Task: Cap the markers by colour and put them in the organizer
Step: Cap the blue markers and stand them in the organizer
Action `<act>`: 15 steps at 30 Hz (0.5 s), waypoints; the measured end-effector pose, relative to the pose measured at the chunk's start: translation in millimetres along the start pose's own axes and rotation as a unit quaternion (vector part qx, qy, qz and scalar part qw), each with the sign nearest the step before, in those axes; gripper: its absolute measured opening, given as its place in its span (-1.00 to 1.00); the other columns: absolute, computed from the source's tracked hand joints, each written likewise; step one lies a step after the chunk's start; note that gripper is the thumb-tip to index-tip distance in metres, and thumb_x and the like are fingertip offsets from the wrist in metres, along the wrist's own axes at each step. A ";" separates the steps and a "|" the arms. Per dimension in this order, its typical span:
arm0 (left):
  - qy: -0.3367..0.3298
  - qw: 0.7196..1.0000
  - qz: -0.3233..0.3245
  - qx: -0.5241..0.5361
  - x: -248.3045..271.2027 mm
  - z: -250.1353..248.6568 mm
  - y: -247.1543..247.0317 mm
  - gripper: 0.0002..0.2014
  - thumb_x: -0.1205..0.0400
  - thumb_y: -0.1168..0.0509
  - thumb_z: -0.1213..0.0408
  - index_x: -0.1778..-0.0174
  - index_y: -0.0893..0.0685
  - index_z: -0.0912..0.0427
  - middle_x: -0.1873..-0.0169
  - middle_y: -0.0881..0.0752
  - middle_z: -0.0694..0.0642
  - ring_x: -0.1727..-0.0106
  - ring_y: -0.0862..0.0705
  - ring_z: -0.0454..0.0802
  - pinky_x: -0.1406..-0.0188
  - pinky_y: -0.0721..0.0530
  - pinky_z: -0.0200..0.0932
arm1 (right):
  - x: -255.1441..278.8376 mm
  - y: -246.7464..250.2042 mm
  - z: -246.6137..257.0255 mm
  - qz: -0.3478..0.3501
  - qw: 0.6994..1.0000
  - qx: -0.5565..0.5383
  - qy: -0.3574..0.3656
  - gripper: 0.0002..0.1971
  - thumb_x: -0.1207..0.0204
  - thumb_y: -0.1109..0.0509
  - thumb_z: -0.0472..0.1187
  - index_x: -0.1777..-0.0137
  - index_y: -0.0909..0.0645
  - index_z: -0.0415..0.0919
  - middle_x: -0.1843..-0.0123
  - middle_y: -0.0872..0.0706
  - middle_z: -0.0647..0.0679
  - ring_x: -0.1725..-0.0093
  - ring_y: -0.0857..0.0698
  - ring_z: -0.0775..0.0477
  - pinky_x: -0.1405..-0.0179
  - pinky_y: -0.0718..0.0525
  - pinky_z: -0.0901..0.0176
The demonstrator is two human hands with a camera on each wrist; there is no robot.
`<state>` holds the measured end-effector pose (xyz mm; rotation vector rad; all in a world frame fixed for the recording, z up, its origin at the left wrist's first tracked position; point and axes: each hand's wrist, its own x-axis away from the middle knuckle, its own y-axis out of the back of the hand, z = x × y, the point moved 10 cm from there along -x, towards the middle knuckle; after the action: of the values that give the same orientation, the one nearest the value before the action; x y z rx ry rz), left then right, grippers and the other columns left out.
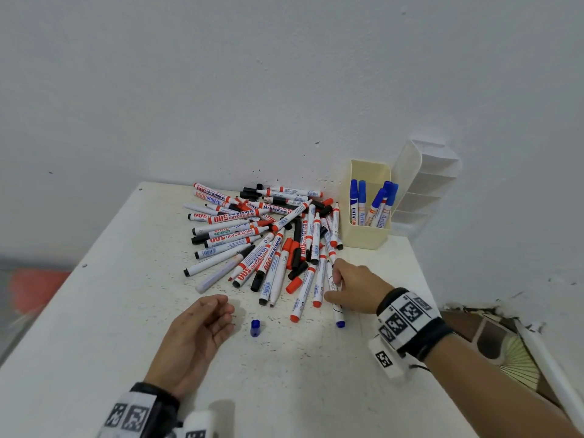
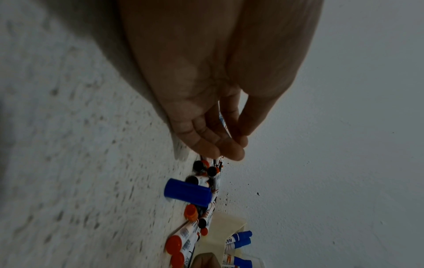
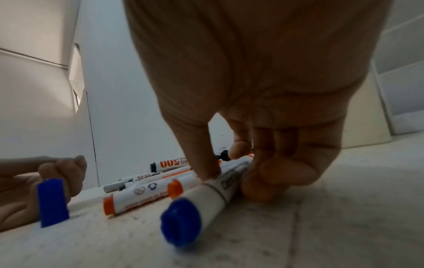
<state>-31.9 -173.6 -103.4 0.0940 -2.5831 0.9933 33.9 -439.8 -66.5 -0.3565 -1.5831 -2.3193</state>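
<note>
The right hand (image 1: 354, 287) pinches a white blue-ended marker (image 3: 206, 199) – its tip hidden; the left hand (image 1: 196, 333) rests palm-up, fingers relaxed and holding nothing, near the table's front edge.

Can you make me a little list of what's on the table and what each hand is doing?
table: white, speckled
marker pile: red and black markers, loose caps
organizer: cream, holds capped blue markers
blue cap: standing alone near left hand
left hand: relaxed, holds nothing
right hand: grips a blue marker lying on the table
</note>
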 end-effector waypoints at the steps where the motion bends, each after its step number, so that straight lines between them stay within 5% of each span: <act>1: 0.001 1.000 -0.001 0.001 0.2 0.1 -0.2 -0.79 -0.72 -0.13 0.38 -0.01 -0.68 0.35 0.26 -0.74 0.22 0.33 -0.73 -0.04 0.29 -0.78 -0.23 | -0.7 -3.1 -0.8 0.004 1.000 -0.005 -0.006 -0.73 -0.53 -0.42 -0.08 0.15 -0.33 -0.05 0.25 -0.55 0.00 0.27 -0.49 -0.01 0.32 -0.44 0.17; 6: -0.004 1.000 -0.017 -0.014 0.9 0.4 0.0 -0.84 -0.64 -0.23 0.39 0.00 -0.68 0.36 0.27 -0.75 0.21 0.33 -0.73 -0.05 0.29 -0.78 -0.23 | 13.5 11.1 -2.5 -0.043 0.995 -0.087 -0.015 -0.79 -0.56 -0.40 -0.18 0.10 -0.37 -0.06 0.26 -0.65 -0.08 0.29 -0.62 -0.04 0.24 -0.63 0.10; 10: -0.013 0.992 0.007 -0.123 4.1 -2.4 -9.6 -0.78 -0.41 -0.47 0.37 0.05 -0.75 0.31 0.17 -0.78 0.22 0.24 -0.72 -0.02 0.19 -0.76 -0.18 | 45.8 26.4 16.4 -0.110 0.952 -0.284 0.017 -0.78 -0.56 -0.42 -0.27 0.03 -0.38 -0.12 0.31 -0.66 -0.20 0.36 -0.72 -0.09 0.27 -0.79 0.03; 15: -0.119 0.857 0.073 -0.497 8.8 -30.5 -50.9 -0.88 -0.54 -0.50 0.29 0.05 -0.74 0.02 0.01 -0.79 -0.06 0.06 -0.76 -0.15 0.01 -0.70 -0.18 | 87.2 13.6 38.7 -0.133 0.876 -0.463 0.023 -0.76 -0.60 -0.31 -0.40 -0.08 -0.36 -0.09 0.16 -0.70 -0.42 0.25 -0.80 -0.27 0.25 -0.83 -0.13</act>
<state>-20.7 -191.0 -47.2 -0.2714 -3.0178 -0.4400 -40.0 -418.1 -8.5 -0.2803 -0.3875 -3.1391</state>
